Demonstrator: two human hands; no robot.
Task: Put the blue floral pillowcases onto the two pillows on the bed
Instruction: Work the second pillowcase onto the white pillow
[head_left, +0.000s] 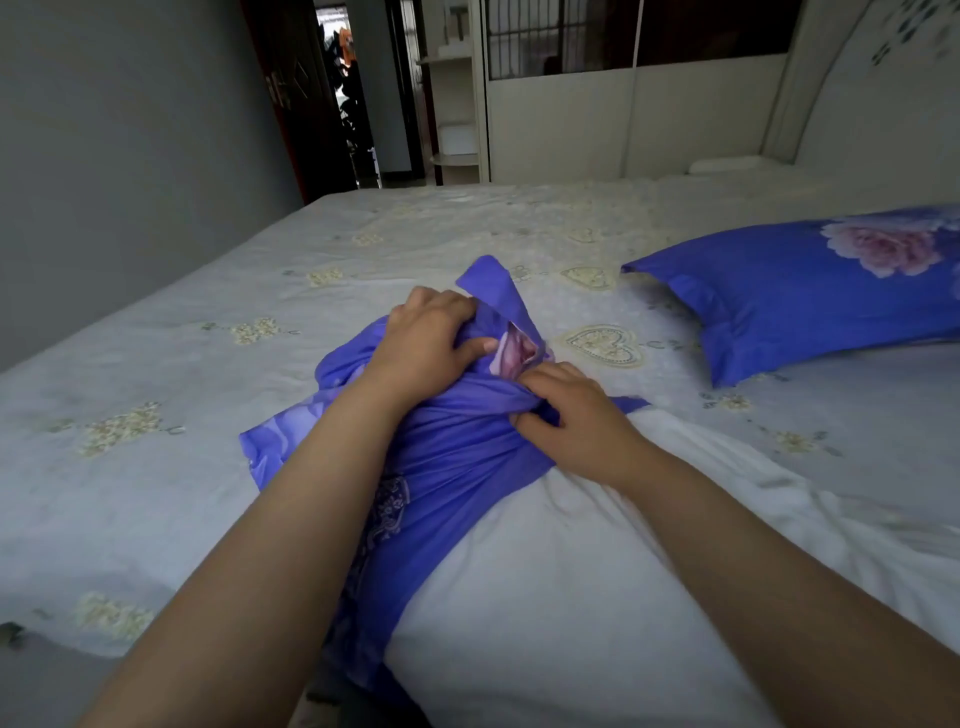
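Note:
A bare white pillow (561, 582) lies in front of me on the bed, its far end tucked under a bunched blue floral pillowcase (447, 447). My left hand (426, 340) clutches a gathered fold of that pillowcase at its far side. My right hand (571, 410) pinches the pillowcase's edge where it meets the white pillow. A second pillow (810, 296) lies at the right of the bed, fully inside a blue pillowcase with a pink flower.
The bed (208, 332) is covered by a pale sheet with heart and flower prints. A grey wall runs along the left. An open doorway (348, 93) and a cream wardrobe (571, 119) stand beyond the bed. The headboard (883, 83) rises at the right.

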